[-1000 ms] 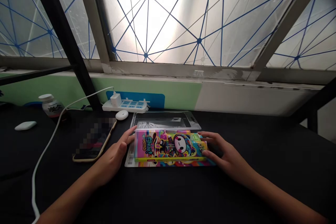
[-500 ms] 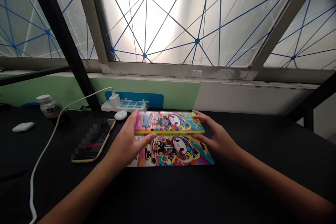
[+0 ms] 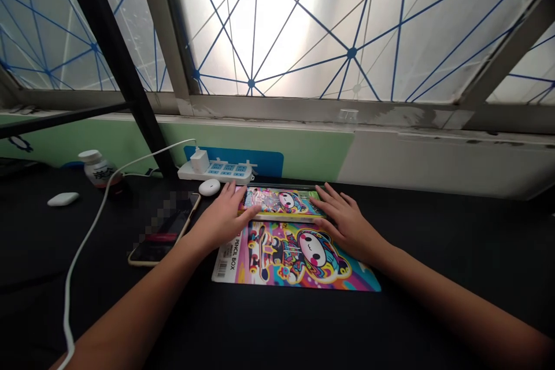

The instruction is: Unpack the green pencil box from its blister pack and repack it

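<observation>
A colourful pencil box [image 3: 281, 202] with a cartoon print lies on the black table, at the far edge of its printed packaging card [image 3: 295, 257] marked PENCIL BOX. My left hand [image 3: 223, 219] grips the box's left end, thumb on its near side. My right hand [image 3: 344, 222] rests on the right end with fingers spread over it. A clear plastic tray seems to lie under the box, mostly hidden.
A phone [image 3: 167, 228] lies left of the card. Behind it are a white power strip [image 3: 217, 170] with a charger and cable [image 3: 87, 237], a small white case [image 3: 209, 187], a bottle [image 3: 99, 170] and a white object [image 3: 63, 199]. A black post [image 3: 117, 63] rises at the left.
Both hands lifted the pencil box off the packaging card and carried it away from me to the card's far edge, onto the clear tray. The card's picture now shows.
</observation>
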Tool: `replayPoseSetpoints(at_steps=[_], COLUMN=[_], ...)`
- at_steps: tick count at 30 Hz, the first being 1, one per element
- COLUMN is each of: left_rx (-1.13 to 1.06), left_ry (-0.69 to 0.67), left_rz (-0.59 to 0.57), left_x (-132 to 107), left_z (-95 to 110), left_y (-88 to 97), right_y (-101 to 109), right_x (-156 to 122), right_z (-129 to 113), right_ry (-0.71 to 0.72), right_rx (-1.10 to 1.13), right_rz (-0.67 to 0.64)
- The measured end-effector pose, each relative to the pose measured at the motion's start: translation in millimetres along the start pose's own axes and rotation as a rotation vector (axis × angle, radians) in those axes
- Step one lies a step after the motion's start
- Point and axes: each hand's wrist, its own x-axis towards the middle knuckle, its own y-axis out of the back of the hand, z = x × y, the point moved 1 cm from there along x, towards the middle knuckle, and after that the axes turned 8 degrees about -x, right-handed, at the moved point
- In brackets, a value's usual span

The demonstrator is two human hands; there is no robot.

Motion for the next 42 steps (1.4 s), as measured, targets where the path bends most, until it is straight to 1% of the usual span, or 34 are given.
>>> replayPoseSetpoints(at_steps=[1,3,5,6,8,10,12,14,16,18,20,21,25,29,33,35,39,42], left_rx=[0.032,0.097,0.135,0.138,0.119,0.089,0.061,0.036,0.04,0.084,0.102,0.107,0.13,0.169,0.196,0.202,0.207,0.205], left_ry=[0.001,-0.017,-0.049,-0.069,-0.12,-0.19,-0.266,-0.306,-0.264,-0.158,-0.109,-0.106,-0.128,-0.114,-0.107,-0.11,-0.114,-0.123], left_rz=[-0.007,0.013,0.07,0.104,0.161,0.205,0.229,0.217,0.128,-0.01,-0.071,-0.083,-0.099,-0.075,-0.055,-0.052,-0.054,-0.066], left_x=[-1,-3,-6,-8,-12,-13,-9,0,15,30,41,45,46,40,39,39,37,35], left_z=[1,5,11,15,27,44,63,78,85,83,75,69,49,37,33,33,34,32], left_y=[1.3,2.3,1.6,1.0,0.1,-0.6,-2.8,-8.3,-17.1,-26.7,-32.9,-34.3,-30.8,-24.1,-23.6,-24.1,-22.6,-19.7], right_y=[2,6,13,17,23,27,28,29,30,31,32,31,24,19,18,18,17,21], right_x=[-1,-5,-11,-14,-21,-27,-31,-34,-34,-34,-33,-31,-27,-24,-22,-22,-22,-24], right_z=[-3,-14,-33,-45,-70,-93,-107,-114,-114,-112,-108,-106,-92,-84,-86,-87,-88,-91], right_ry=[0.023,0.061,0.118,0.156,0.235,0.28,0.292,0.284,0.274,0.259,0.237,0.213,0.087,0.04,-0.04,-0.056,-0.048,-0.023], right_rx=[-0.048,-0.112,-0.101,-0.069,0.027,0.13,0.226,0.29,0.297,0.261,0.225,0.213,0.17,0.15,0.142,0.122,0.061,0.05], right_rz=[0.015,0.086,0.137,0.135,0.07,-0.079,-0.238,-0.336,-0.35,-0.304,-0.25,-0.226,-0.154,-0.127,-0.095,-0.069,-0.047,-0.04])
